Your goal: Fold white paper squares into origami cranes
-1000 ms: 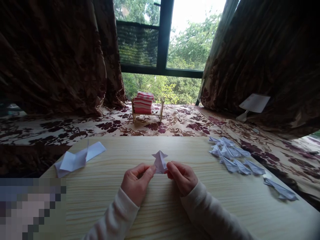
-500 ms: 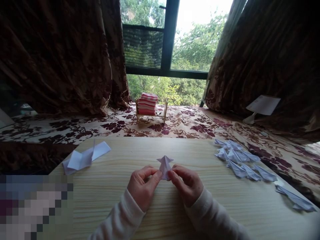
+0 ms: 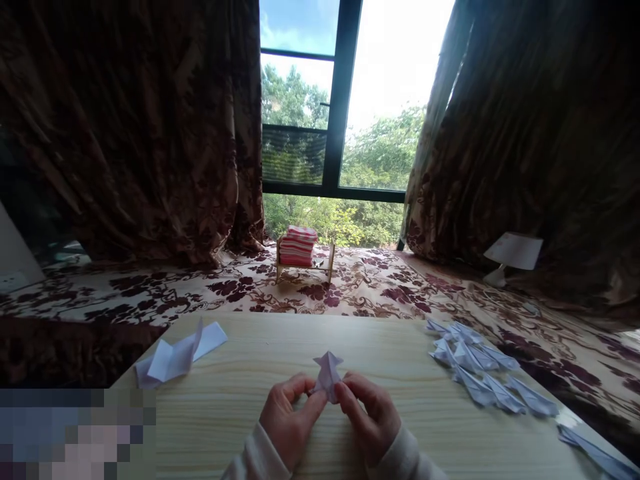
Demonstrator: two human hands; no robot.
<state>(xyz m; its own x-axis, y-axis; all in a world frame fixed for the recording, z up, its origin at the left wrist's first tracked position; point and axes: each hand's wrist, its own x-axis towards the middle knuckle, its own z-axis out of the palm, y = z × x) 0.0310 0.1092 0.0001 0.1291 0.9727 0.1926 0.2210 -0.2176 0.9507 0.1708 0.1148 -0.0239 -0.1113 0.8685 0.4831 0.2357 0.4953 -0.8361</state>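
Note:
A small folded white paper figure [image 3: 328, 375] stands upright between my two hands over the light wooden table [image 3: 250, 413]. My left hand [image 3: 291, 421] pinches its lower left side with thumb and forefinger. My right hand [image 3: 369, 419] pinches its lower right side, fingers curled. Both wrists wear cream sleeves at the bottom edge of the view.
Several finished white paper folds [image 3: 483, 370] lie in a row at the table's right. A half-folded white sheet [image 3: 177, 353] lies at the left. Beyond the table, a small wooden rack with striped cloth [image 3: 299, 248] stands on a floral cover, before a window and dark curtains.
The view has tilted upward, so hands and table sit lower in the picture. Both hands have closed in tighter on the paper figure, which they keep holding.

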